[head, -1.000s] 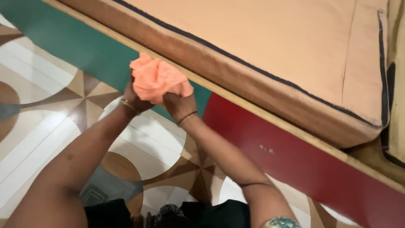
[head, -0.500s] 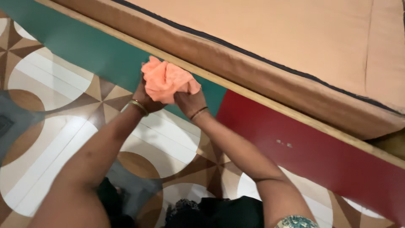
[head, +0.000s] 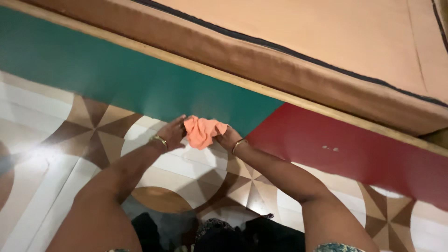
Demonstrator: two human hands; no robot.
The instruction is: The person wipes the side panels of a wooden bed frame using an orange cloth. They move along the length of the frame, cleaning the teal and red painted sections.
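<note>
Both hands met low down at the foot of the bed base. The left hand [head: 171, 134] had its fingers curled onto the left side of a small orange cloth [head: 202, 131], and the right hand [head: 228, 138] was closed on the right side of it. So the cloth sat right between the two hands, bunched up, and neither hand was nearer than the other. Each wrist had a thin gold bangle on it. The cloth was pressed where the patterned floor [head: 56, 135] met the bottom edge of the green panel [head: 116, 74]. It lay just left of the slanted line where green turned into the red panel [head: 336, 144]. Both panels ran long from left to right, so the long way went sideways from the hands. Above them ran a thin wooden edge [head: 261, 87]. Farthest away, on top, lay a thick tan mattress [head: 303, 32] with dark piping.
</note>
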